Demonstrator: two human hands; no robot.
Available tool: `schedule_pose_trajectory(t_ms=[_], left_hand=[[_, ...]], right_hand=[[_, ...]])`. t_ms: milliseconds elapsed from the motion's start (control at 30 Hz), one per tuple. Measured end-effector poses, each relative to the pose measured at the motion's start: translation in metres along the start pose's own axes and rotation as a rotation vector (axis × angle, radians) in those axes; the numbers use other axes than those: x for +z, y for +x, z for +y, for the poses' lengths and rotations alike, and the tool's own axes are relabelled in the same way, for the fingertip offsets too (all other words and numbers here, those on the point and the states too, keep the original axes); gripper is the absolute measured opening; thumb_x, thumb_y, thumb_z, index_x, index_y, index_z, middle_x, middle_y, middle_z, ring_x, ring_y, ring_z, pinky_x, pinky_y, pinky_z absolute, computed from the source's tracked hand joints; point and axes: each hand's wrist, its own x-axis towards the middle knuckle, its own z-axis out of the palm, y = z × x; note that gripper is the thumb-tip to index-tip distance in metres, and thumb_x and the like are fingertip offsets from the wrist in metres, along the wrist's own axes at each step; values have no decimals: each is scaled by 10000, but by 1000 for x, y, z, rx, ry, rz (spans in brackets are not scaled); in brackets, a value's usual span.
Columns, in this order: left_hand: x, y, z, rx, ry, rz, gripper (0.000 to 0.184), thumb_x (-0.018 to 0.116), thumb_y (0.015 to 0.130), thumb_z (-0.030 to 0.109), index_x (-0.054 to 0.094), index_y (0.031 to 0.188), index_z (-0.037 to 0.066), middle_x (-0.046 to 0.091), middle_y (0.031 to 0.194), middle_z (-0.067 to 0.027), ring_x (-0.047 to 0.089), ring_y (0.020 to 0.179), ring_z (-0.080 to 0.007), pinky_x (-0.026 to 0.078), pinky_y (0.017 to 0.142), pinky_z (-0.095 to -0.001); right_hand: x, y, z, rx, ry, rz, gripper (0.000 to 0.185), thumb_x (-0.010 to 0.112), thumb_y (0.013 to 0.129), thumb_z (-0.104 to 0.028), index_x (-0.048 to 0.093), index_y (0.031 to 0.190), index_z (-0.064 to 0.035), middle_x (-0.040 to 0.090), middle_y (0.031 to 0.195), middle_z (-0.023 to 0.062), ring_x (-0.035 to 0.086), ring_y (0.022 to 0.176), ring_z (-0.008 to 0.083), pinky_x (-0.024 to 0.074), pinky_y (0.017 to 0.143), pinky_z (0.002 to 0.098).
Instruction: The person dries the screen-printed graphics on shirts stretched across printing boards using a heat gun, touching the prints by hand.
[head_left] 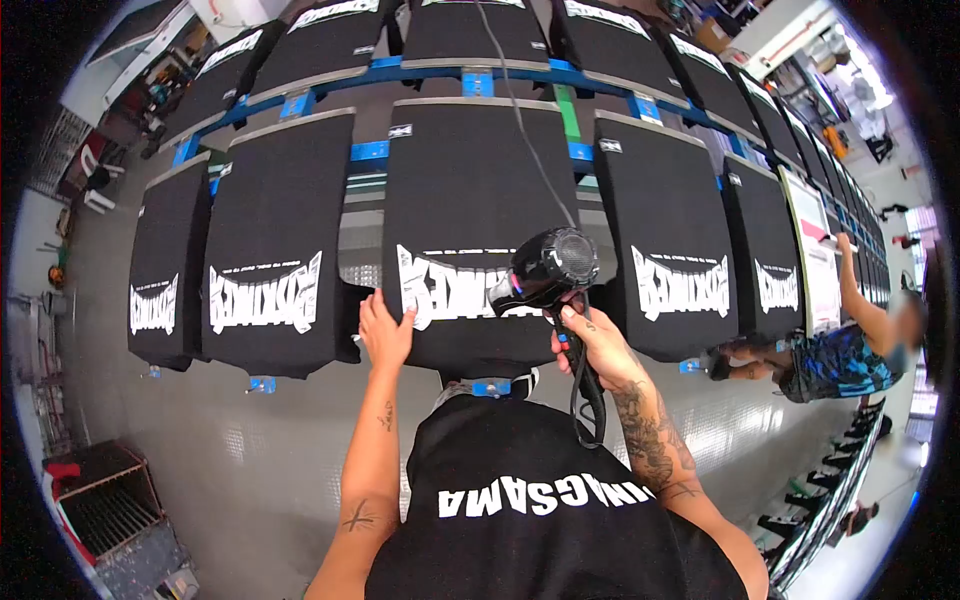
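Observation:
My right hand [597, 349] is wrapped round the handle of a black hair dryer [553, 268]. The dryer's nozzle points left over the white lettering on a black T-shirt [480, 190], which is stretched flat over a board in front of me. My left hand [386, 330] lies at the left edge of this shirt near the print, fingers apart and holding nothing. Part of the lettering is hidden behind the dryer. The dryer's cord [520, 120] runs up across the shirt toward the far row.
More printed black shirts sit on boards to the left [275, 200] and right [665, 200], mounted on a blue rail [370, 151]. Another row stands behind. At right, a co-worker [850, 350] reaches toward a framed screen [812, 250]. A rusty crate [105, 500] stands at lower left.

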Motion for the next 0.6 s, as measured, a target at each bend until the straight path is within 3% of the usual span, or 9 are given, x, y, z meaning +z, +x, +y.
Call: schedule_pose_trajectory(t_ms=[67, 300, 367, 600], left_hand=[[1, -1, 1, 0, 7, 10, 798, 702, 858, 438, 372, 1467, 41, 389, 1484, -219, 301, 1422, -398, 269, 1130, -541], [8, 0, -3, 15, 57, 86, 743, 701, 869, 438, 420, 1443, 60, 447, 1421, -200, 419, 1326, -382, 356, 1077, -494], [10, 2, -6, -55, -30, 36, 773, 705, 854, 436, 393, 1467, 83, 405, 1467, -186, 360, 1385, -360, 319, 1108, -510], [7, 2, -6, -36, -20, 45, 719, 704, 852, 402, 436, 1442, 89, 419, 1461, -175, 382, 1370, -363, 335, 1102, -511]], right_hand=[[-29, -13, 3, -29, 30, 41, 338, 515, 1021, -390, 509, 1013, -53, 598, 741, 54, 583, 534, 130, 479, 477, 270], [-104, -50, 10, -19, 13, 177, 360, 519, 1018, -396, 524, 1117, -50, 589, 752, 44, 568, 546, 120, 481, 498, 265], [-112, -53, 11, -17, 5, 171, 386, 524, 1015, -404, 522, 1149, -41, 580, 764, 45, 563, 555, 123, 482, 506, 269], [-83, -29, 5, 3, 17, 35, 368, 510, 1023, -376, 507, 1166, -38, 577, 752, 56, 560, 547, 129, 471, 503, 277]])
